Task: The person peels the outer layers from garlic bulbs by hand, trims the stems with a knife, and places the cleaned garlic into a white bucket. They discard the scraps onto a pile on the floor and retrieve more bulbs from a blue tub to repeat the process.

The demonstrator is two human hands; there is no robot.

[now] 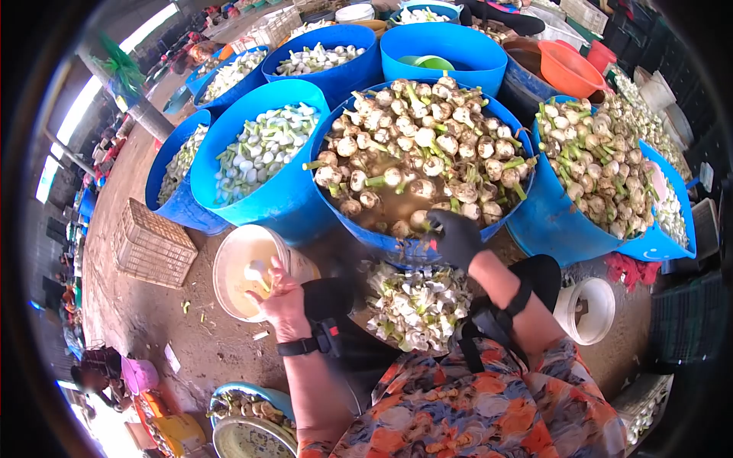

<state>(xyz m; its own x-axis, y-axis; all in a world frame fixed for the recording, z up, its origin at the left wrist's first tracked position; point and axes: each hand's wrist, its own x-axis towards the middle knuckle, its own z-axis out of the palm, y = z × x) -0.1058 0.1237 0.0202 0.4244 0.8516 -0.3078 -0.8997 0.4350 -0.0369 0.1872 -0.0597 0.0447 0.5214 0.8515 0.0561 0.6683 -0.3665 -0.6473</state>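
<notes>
My bare left hand point(281, 305) is over the near rim of a white bucket point(221, 286), palm up with fingers apart. A pale peeled garlic bulb point(258, 272) with a short green stem shows just beyond its fingertips, over the cloudy liquid in the bucket. My right hand point(456, 238), in a dark glove, is at the near rim of a large blue tub point(366, 238). Its fingers are curled, with a small red spot by them; what they hold I cannot make out. Soil-stained garlic bulbs point(427, 137) heap up in that tub above brown water.
White peelings point(420, 305) pile up between my knees. Blue tubs of peeled bulbs point(263, 153) stand to the left, and a heaped tub of unpeeled bulbs point(595, 168) to the right. A plastic crate point(155, 243) and a white pail point(594, 309) sit on the wet floor.
</notes>
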